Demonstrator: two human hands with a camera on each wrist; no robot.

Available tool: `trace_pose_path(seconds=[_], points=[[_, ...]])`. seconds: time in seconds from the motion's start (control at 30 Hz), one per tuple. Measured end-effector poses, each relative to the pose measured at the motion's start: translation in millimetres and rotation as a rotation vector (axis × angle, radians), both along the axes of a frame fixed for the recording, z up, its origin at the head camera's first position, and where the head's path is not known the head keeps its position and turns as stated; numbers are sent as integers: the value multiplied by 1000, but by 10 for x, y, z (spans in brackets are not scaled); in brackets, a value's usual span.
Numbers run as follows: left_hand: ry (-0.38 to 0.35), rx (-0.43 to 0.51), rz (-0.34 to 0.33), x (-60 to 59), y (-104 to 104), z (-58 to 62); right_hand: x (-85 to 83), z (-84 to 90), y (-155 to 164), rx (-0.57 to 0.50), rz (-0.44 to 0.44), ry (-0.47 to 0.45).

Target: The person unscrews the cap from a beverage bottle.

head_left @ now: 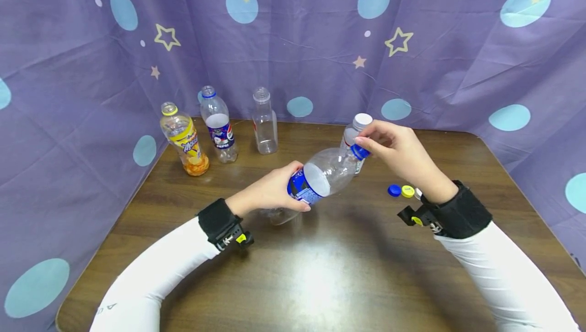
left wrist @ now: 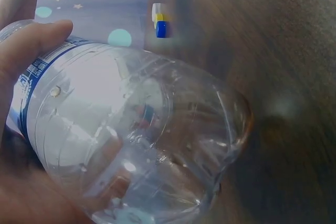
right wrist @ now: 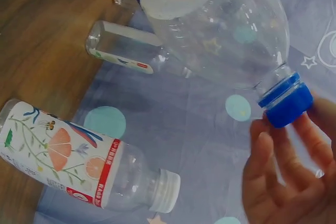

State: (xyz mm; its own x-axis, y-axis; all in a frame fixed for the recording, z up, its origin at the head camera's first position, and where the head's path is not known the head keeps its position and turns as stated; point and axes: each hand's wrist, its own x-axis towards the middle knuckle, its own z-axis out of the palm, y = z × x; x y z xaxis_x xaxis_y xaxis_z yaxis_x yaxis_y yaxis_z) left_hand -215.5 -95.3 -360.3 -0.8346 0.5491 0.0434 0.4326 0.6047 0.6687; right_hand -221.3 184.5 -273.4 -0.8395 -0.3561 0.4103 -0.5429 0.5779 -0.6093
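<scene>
A large clear plastic bottle [head_left: 336, 169] with a blue label is held tilted above the table, its neck up to the right. My left hand [head_left: 276, 189] grips it round the label, thumb on top. At the neck, the fingertips of my right hand [head_left: 396, 151] pinch a blue cap [right wrist: 290, 103]. In the right wrist view a thin gap shows between this cap and the blue ring [right wrist: 278, 88] below it; whether the threads are engaged I cannot tell. The bottle's ridged base [left wrist: 210, 145] fills much of the left wrist view.
Behind the neck stands a bottle with a white cap [head_left: 363, 120]. Further left are a clear uncapped bottle [head_left: 265, 128], an uncapped Pepsi bottle [head_left: 221, 131] and an uncapped yellow-labelled bottle [head_left: 185, 141]. A blue cap [head_left: 394, 190], a yellow cap [head_left: 407, 191] and a white cap [head_left: 418, 193] lie right.
</scene>
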Motion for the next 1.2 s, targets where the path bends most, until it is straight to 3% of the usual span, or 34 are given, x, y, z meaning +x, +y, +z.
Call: trace_pose_path(seconds=[0.23,0.37,0.6,0.8,0.97,1.2], points=[[21,-10,-6,13,16,3,4,62,14,146,-67,-207],[28,-10,-7,17,16,14,-1,72,26,210,-62,-255],[15,-20,-10,21,-1,18,14,111,54,149,40,-294],[17,-27,13,11,-29,5,52,150,69,91,143,-278],[11,-17,14,0,-41,2,73,151,53,118,70,-187],[4,-9,16,-16,-28,26,36,79,11,21,18,-127]])
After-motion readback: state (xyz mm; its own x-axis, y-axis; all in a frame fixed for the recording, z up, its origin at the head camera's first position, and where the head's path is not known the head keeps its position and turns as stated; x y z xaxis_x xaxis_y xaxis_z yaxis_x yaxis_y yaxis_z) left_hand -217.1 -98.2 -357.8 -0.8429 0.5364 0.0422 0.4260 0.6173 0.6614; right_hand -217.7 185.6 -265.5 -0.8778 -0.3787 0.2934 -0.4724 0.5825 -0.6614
